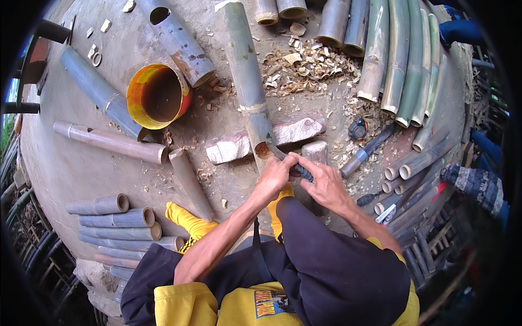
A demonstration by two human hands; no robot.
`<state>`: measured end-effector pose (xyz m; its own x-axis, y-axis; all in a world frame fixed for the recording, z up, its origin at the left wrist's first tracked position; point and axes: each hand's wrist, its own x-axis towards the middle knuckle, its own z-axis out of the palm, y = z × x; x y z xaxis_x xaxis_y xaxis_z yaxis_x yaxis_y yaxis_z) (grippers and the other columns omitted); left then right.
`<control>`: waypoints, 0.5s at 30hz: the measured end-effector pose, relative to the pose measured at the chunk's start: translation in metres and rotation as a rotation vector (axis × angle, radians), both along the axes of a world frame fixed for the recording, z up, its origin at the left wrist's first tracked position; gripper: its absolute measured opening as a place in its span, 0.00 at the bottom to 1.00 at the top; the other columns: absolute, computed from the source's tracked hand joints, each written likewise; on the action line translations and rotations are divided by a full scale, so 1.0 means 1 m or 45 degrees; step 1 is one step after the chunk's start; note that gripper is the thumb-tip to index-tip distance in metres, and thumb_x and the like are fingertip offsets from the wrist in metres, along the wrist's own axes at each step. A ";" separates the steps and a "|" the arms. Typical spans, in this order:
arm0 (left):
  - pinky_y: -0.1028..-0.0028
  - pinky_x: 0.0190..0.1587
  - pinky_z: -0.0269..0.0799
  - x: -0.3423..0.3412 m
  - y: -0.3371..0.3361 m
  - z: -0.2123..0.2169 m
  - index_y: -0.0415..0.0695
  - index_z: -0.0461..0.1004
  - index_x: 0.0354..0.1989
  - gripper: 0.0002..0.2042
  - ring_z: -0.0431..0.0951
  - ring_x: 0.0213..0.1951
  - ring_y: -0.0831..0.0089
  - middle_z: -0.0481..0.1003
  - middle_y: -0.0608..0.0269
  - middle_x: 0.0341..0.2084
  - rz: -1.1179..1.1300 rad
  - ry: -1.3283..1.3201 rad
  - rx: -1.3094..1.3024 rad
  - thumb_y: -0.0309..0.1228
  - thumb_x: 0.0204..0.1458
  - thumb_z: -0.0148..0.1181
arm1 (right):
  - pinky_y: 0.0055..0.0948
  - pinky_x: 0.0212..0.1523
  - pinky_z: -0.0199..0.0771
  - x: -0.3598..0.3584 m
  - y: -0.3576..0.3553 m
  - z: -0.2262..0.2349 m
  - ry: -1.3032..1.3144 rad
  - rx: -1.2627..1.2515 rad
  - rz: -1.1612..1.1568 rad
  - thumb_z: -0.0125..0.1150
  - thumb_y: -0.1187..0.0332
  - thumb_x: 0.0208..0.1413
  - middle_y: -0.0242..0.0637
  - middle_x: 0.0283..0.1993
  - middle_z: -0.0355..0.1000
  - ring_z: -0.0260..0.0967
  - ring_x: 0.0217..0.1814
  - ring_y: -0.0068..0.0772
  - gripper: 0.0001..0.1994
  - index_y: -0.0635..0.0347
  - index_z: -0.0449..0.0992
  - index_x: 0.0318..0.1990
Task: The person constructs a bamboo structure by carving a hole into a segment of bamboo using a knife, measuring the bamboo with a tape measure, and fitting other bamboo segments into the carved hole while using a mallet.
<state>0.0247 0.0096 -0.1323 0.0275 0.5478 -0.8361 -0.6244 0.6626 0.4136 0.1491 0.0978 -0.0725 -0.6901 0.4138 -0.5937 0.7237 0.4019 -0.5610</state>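
A long green-grey bamboo pole [244, 70] lies across a pale stone block [296, 130], its cut end near my hands. A dark curved blade [273, 149] is set into that cut end. Both hands grip the blade's dark handle [302, 173]. My left hand [276, 174] wraps the handle close to the blade, and my right hand [326, 185] holds it just behind. A short wooden stump [315, 151] stands right behind my hands.
An orange-yellow bucket [157, 95] lies on its side at left. Cut bamboo tubes [117, 220] are stacked lower left, and long green poles [399, 54] upper right. Wood chips [307, 68] litter the ground. A hammer-like tool [361, 155] lies to the right.
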 end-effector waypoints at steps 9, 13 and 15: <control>0.64 0.60 0.59 0.018 -0.030 0.008 0.40 0.55 0.60 0.23 0.62 0.59 0.64 0.60 0.55 0.59 1.050 -1.000 0.556 0.34 0.58 0.50 | 0.34 0.38 0.65 -0.059 0.024 0.032 0.093 0.933 1.127 0.52 0.67 0.49 0.35 0.30 0.71 0.68 0.36 0.33 0.22 0.41 0.69 0.55; 0.69 0.49 0.69 0.004 -0.080 0.021 0.42 0.63 0.55 0.27 0.72 0.47 0.66 0.70 0.56 0.46 0.139 -0.168 0.256 0.36 0.46 0.64 | 0.42 0.40 0.68 -0.002 0.008 0.012 0.240 0.400 0.568 0.60 0.70 0.44 0.43 0.37 0.69 0.69 0.37 0.45 0.31 0.47 0.62 0.60; 0.72 0.39 0.68 -0.003 -0.110 0.014 0.38 0.68 0.45 0.22 0.69 0.34 0.70 0.69 0.58 0.35 0.080 1.090 -0.054 0.30 0.38 0.64 | 0.46 0.42 0.69 0.030 -0.016 -0.013 0.457 0.186 -0.091 0.58 0.72 0.45 0.49 0.42 0.68 0.67 0.38 0.53 0.33 0.53 0.58 0.63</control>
